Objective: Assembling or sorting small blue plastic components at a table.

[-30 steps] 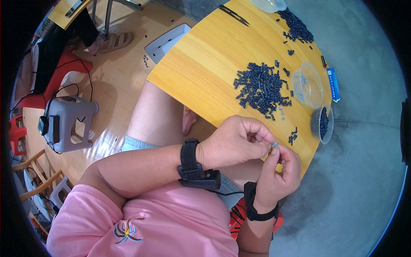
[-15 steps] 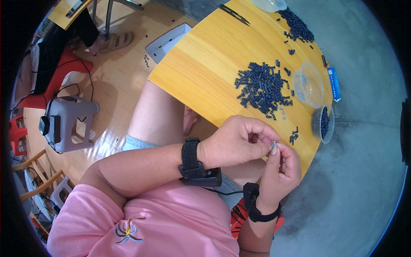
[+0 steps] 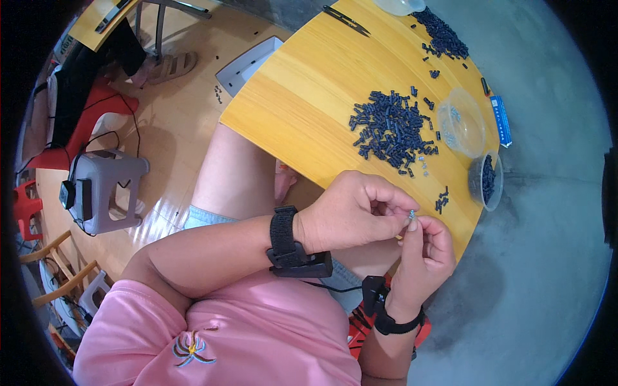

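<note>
My left hand (image 3: 357, 212) and my right hand (image 3: 425, 248) meet at the near edge of the table. Between their fingertips is a small silvery metal piece (image 3: 412, 215), pinched by both; its exact kind is too small to make out. Beyond my hands lies a heap of small black cylindrical parts (image 3: 393, 132). A few tiny silvery pieces (image 3: 423, 166) rest at its near right side. Some loose black parts (image 3: 441, 201) lie closer to my right hand.
On the yellow wooden table (image 3: 283, 96), a clear bowl (image 3: 468, 132) holds silvery bits and a smaller tub (image 3: 476, 183) holds black parts. Farther off are thread snips (image 3: 346, 20), another black heap (image 3: 444, 38) and a blue box (image 3: 501, 121). A person's foot (image 3: 170, 67) shows at left.
Both hands keep nearly the same place and still pinch the metal piece, with slight finger movement. The view has shifted a little.
</note>
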{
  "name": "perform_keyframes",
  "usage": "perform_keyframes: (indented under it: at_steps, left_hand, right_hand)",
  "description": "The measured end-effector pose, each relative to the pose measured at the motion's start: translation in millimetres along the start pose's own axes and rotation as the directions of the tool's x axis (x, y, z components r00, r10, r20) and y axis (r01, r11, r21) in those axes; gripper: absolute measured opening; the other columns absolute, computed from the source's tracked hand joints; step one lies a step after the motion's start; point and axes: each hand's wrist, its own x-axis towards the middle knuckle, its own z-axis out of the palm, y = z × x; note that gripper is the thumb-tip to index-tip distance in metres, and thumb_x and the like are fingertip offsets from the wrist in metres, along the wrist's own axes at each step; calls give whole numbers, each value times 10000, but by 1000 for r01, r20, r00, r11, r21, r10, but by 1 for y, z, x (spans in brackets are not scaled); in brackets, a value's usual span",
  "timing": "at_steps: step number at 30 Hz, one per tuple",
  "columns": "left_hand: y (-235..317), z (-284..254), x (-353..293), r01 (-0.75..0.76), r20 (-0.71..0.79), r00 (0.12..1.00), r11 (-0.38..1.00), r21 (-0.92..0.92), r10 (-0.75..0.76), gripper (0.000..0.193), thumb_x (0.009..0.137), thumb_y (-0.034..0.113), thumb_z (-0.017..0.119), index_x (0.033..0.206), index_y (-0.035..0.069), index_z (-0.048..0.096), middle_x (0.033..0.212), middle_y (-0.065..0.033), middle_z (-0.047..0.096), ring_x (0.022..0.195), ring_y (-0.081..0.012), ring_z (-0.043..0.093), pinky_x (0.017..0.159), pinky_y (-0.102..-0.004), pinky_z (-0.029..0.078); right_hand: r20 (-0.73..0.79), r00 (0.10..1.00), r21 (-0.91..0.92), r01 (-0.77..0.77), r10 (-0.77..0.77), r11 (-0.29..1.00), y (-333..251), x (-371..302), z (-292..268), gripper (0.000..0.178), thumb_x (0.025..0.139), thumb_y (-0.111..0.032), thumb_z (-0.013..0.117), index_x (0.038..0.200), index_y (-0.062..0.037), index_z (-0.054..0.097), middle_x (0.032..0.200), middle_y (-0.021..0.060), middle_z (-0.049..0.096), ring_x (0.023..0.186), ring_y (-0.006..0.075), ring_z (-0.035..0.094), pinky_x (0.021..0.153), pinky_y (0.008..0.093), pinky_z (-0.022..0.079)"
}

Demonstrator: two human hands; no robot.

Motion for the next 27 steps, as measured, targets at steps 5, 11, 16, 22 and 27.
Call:
perform_keyframes:
  at_steps: [5,11,16,22,27]
  left_hand:
    - [-4,0,0,3,14,1000,997,-74,-2,184,835,6,658,1018,-15,663,923,-51,662,842,-76,614,740,-208,499]
    - [-7,2,1,-19,-21,1000,997,-72,17,160,831,6,653,989,-14,670,879,-36,662,817,-61,607,709,-197,491]
    - [1,4,0,-44,-67,996,994,97,50,131,820,23,653,944,-3,685,820,-17,651,743,-32,581,642,-179,464]
    - [1,4,1,-60,-72,995,992,113,69,125,819,26,650,936,7,690,802,-19,645,728,-34,580,628,-179,460]
    - [-5,4,2,-154,-67,983,971,185,169,131,814,16,649,937,6,691,828,-37,650,745,-53,596,636,-184,471]
  right_hand:
    - [40,997,66,-63,61,996,-2,0,-2,27,831,3,630,828,13,606,772,12,596,685,53,545,621,190,437]
    - [59,996,126,-70,63,990,0,1,-2,27,823,25,628,830,20,602,780,17,596,688,58,549,624,191,440]
    - [54,997,74,-59,55,996,2,1,-3,28,820,34,626,830,20,603,780,23,595,694,62,551,628,194,441]
    - [49,998,52,-49,46,997,0,1,-2,20,823,34,619,830,20,607,780,24,596,695,63,549,628,195,440]
    - [55,997,36,-50,48,998,1,1,-4,19,824,32,622,834,21,610,777,20,599,697,63,549,628,199,441]
